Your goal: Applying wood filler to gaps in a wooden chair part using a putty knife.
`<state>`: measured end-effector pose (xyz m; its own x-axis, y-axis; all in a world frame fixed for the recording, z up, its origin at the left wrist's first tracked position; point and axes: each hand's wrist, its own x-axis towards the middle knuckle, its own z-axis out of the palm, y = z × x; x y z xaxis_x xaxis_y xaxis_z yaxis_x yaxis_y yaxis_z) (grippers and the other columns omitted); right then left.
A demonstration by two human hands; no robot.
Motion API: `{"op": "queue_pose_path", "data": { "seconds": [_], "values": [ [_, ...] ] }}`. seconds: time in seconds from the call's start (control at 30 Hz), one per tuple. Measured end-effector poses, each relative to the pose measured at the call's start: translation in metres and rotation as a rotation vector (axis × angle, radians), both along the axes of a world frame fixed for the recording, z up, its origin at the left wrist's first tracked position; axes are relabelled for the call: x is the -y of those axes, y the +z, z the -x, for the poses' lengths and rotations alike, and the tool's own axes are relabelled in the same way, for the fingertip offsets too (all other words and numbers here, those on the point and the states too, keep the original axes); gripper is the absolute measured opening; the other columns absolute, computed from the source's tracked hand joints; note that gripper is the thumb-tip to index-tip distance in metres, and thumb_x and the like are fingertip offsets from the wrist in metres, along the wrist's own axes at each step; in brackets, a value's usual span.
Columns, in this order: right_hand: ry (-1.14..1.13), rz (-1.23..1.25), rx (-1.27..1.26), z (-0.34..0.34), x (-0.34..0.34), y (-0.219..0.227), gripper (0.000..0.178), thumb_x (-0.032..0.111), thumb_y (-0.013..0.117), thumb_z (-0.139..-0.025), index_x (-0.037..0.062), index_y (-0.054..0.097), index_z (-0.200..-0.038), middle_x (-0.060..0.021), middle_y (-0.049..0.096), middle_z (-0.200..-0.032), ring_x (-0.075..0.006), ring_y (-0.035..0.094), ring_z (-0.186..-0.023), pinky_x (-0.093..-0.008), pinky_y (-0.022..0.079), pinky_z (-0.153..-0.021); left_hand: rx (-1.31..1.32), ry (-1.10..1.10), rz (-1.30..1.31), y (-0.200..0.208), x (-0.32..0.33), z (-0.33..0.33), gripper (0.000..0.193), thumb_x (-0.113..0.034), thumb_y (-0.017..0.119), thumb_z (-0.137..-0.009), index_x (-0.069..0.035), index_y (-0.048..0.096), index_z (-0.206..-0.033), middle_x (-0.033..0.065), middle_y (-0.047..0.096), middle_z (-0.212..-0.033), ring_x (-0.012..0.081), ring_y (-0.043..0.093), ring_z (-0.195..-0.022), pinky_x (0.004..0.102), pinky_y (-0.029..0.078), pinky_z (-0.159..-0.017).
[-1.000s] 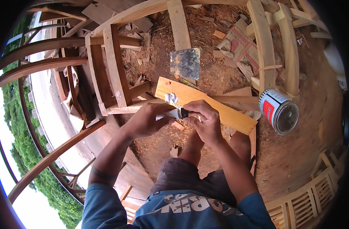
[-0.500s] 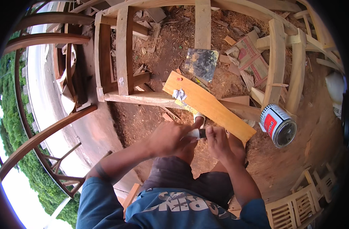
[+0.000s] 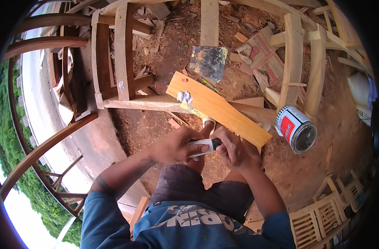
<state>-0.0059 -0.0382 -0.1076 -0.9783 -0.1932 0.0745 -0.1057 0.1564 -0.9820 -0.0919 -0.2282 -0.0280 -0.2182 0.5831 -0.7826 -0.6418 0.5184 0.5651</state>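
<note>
In front of my lap, my left hand (image 3: 175,144) is wrapped around a small white tube (image 3: 202,147). The fingers of my right hand (image 3: 236,151) are closed on the black cap (image 3: 216,143) at the tube's right end. Just beyond both hands a flat orange-brown wooden board (image 3: 227,112) lies slanted across a frame rail. On the board's far end sit a greyish-white lump (image 3: 184,97) and a small red dab (image 3: 184,80); what the lump is made of I cannot tell.
A tin can (image 3: 295,129) with a red and white label stands at the right by the wooden frame (image 3: 292,62). A paint-stained dark square plate (image 3: 208,63) lies beyond the board. Flattened cardboard (image 3: 262,56) and wood scraps litter the ground. Slatted pale wooden pieces (image 3: 318,220) are at lower right.
The whole view has shifted slightly, so the frame, board and can appear a little further left and higher. Both hands remain on the tube and cap, and more of the white tube shows.
</note>
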Motion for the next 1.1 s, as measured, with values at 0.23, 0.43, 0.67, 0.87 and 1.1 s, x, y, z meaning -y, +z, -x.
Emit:
{"op": "queue_pose_path", "data": {
  "seconds": [0.23, 0.43, 0.67, 0.87, 1.1],
  "values": [
    [-0.086, 0.228, 0.735, -0.015, -0.005, 0.007, 0.043, 0.033, 0.042, -0.102, 0.0016, 0.049, -0.073, -0.0147, 0.054, -0.069, -0.0285, 0.052, -0.055, -0.0367, 0.043, -0.057, -1.165, -0.383, 0.069, 0.001, -0.023, -0.026, 0.029, -0.022, 0.07, -0.089, 0.004, 0.065, -0.102, 0.0082, 0.065, -0.076, 0.0116, 0.061, -0.062, 0.0309, 0.047, -0.053],
    [-0.024, 0.048, 0.203, -0.018, -0.025, 0.008, 0.037, 0.034, 0.046, -0.1, -0.0003, 0.053, -0.088, -0.0162, 0.054, -0.075, -0.036, 0.058, -0.069, -0.0415, 0.045, -0.06, 0.027, -0.066, 0.145, 0.011, -0.024, -0.006, 0.027, -0.022, 0.069, -0.09, 0.005, 0.068, -0.093, 0.0088, 0.061, -0.061, 0.0111, 0.061, -0.058, 0.0276, 0.047, -0.052],
    [-0.254, 0.418, 0.775, -0.044, -0.033, 0.032, 0.06, 0.048, 0.036, -0.103, 0.0039, 0.05, -0.066, 0.0, 0.043, -0.057, -0.009, 0.042, -0.058, -0.0294, 0.036, -0.054, -0.969, -0.482, -0.043, 0.016, -0.066, -0.03, 0.029, -0.022, 0.067, -0.088, 0.001, 0.064, -0.106, 0.0223, 0.07, -0.09, 0.0265, 0.07, -0.07, 0.0335, 0.054, -0.06],
    [-0.213, 0.004, 0.471, -0.048, -0.1, 0.041, 0.053, 0.048, 0.036, -0.101, 0.0041, 0.053, -0.077, -0.0061, 0.049, -0.065, -0.0198, 0.049, -0.055, -0.0347, 0.04, -0.058, -0.619, -0.507, -0.055, 0.035, -0.117, -0.007, 0.036, -0.022, 0.07, -0.087, 0.004, 0.061, -0.109, 0.0214, 0.069, -0.091, 0.0291, 0.069, -0.074, 0.0364, 0.053, -0.063],
    [-0.37, -0.403, 0.051, -0.082, -0.116, 0.04, 0.053, 0.042, 0.03, -0.099, 0.007, 0.052, -0.067, -0.0165, 0.053, -0.075, -0.0458, 0.046, -0.079, -0.0527, 0.032, -0.085, -0.731, -0.529, -0.268, 0.031, -0.151, -0.018, 0.038, -0.02, 0.072, -0.084, 0.001, 0.062, -0.115, 0.0189, 0.064, -0.079, 0.0312, 0.067, -0.073, 0.0385, 0.052, -0.064]
  ]
}}
